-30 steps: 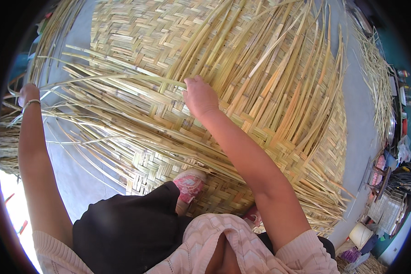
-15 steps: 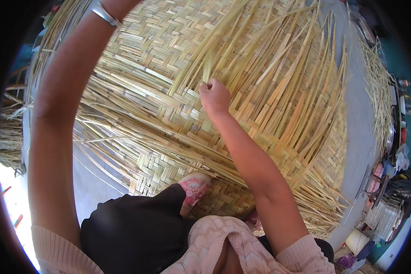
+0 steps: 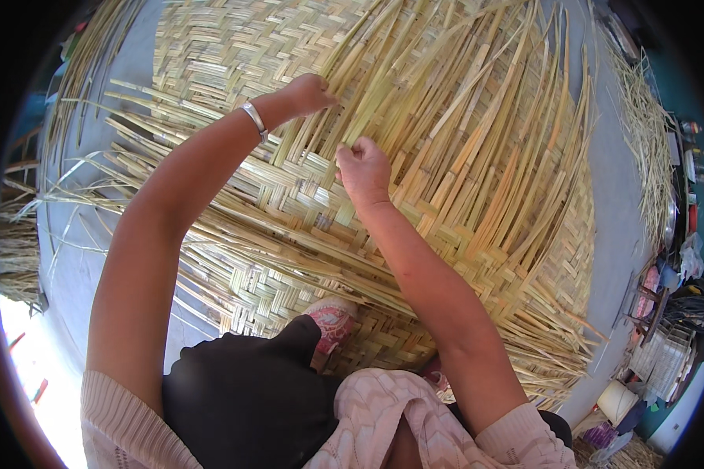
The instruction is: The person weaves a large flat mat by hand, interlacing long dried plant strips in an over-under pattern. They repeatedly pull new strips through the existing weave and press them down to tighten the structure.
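Observation:
A large mat (image 3: 235,47) of flat, pale yellow-green split cane or reed strips lies before me in a diagonal weave. Loose long strips (image 3: 477,156) fan out across it toward the far right, and another bundle (image 3: 305,246) runs to the left. My right hand (image 3: 364,168) is closed in a pinch on a strip near the mat's middle, where the fan starts. Just beyond it and to the left, my left hand (image 3: 309,94), with a silver bangle at the wrist, has its fingers curled against the strips; what they pinch is hidden.
My pink-and-white shoe (image 3: 332,320) rests on the mat's near part. Grey floor (image 3: 614,180) shows around the mat. More loose strips lie at the far left (image 3: 94,70) and along the right (image 3: 653,148). A wire rack (image 3: 663,356) and assorted goods stand at the right edge.
My left hand has come into view from the far upper left and now sits close to the right hand. The right hand stays nearly in place, still pinched; strips near it have shifted.

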`<state>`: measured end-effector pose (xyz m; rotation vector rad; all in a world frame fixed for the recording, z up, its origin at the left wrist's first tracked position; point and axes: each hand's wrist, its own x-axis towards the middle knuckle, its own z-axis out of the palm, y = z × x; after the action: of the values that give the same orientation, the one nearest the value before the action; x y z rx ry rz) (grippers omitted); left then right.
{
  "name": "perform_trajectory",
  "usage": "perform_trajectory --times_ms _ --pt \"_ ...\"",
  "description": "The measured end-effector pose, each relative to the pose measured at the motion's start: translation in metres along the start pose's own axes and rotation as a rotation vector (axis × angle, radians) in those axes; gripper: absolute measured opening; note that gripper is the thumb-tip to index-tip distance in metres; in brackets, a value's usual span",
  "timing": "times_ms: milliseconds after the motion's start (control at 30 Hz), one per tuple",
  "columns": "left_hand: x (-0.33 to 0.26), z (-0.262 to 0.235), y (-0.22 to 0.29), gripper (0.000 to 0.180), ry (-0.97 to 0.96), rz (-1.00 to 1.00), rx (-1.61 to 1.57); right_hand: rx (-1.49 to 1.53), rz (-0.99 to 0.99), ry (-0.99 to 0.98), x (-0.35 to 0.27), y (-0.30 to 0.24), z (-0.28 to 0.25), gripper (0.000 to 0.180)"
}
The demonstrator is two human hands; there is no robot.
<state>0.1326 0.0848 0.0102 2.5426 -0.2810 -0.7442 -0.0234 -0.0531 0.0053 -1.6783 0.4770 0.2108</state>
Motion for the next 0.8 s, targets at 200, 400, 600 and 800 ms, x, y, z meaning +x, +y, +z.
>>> perform_trajectory --times_ms 200,400,600,800 --pt "-0.03 -0.004 0.006 0.04 -0.218 -0.164 -0.406 0.008 0.047 -0.017 -0.001 -0.005 -0.004 0.022" --pt "-0.034 0.003 -0.007 0.04 -0.224 -0.036 -0.453 -0.072 0.009 -0.001 0.005 0.001 0.0 0.023" --pt "-0.038 0.028 -0.016 0.04 -0.01 -0.035 -0.513 -0.286 -0.101 -0.011 0.012 0.004 0.003 0.019" --pt "-0.052 0.022 -0.023 0.041 -0.186 -0.14 -0.976 -0.532 -0.071 0.001 0.011 -0.012 0.005 0.029"
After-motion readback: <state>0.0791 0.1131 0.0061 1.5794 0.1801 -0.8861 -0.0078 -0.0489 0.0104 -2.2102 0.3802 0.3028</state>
